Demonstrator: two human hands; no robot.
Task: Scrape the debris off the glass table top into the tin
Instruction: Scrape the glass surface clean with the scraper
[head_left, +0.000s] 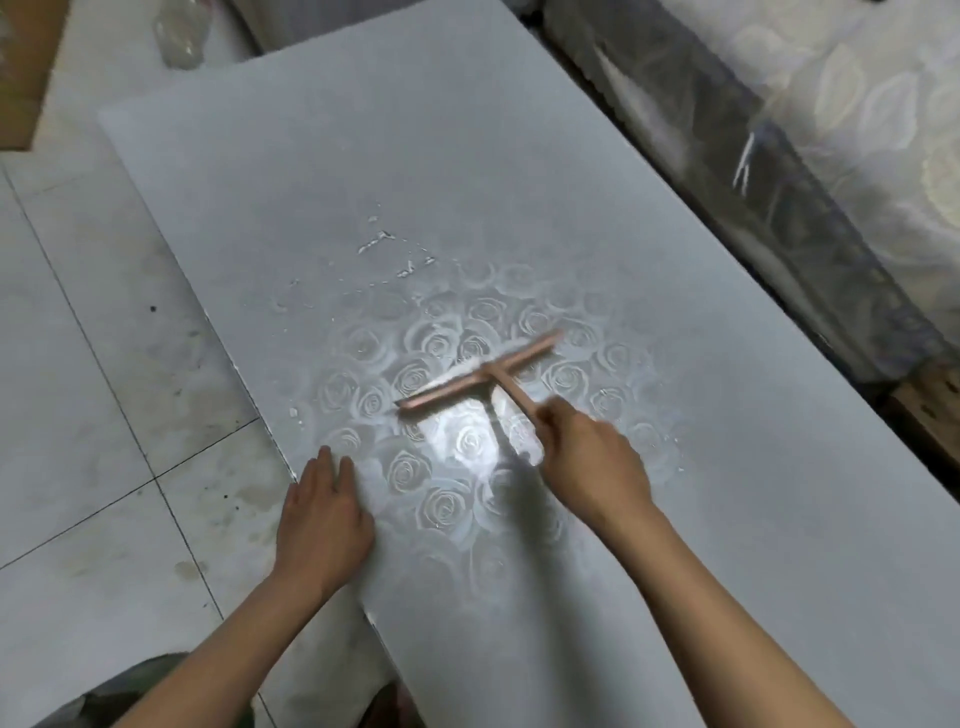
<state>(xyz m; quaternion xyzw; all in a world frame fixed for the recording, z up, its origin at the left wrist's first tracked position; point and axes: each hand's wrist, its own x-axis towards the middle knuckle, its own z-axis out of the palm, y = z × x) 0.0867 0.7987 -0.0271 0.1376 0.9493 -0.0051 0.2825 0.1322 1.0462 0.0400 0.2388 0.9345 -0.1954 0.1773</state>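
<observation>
pink scraper (480, 374) on the glass bench (675, 519), right hand (592, 462) wrapped round its handle; left hand (322, 514) flat at 8 o'clock. debris (384, 241) sits at 11 o'clock of blade. tin not in view. risk: a fast stroke flicks flecks over the edge, onto floor (104, 415).

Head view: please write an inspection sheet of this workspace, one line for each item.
Surface: glass table top, rose pattern, shiny in the middle.
Job's things: pink scraper on the glass; white debris beyond its blade; tin not seen.
Clutter: clear plastic thing beyond the far left corner.
Hands: left hand flat on the glass near the edge; right hand grips the scraper's handle.
Cables: nothing seen.
Surroundings: stained tiled floor on the left; leaf-patterned fabric on the right.
</observation>
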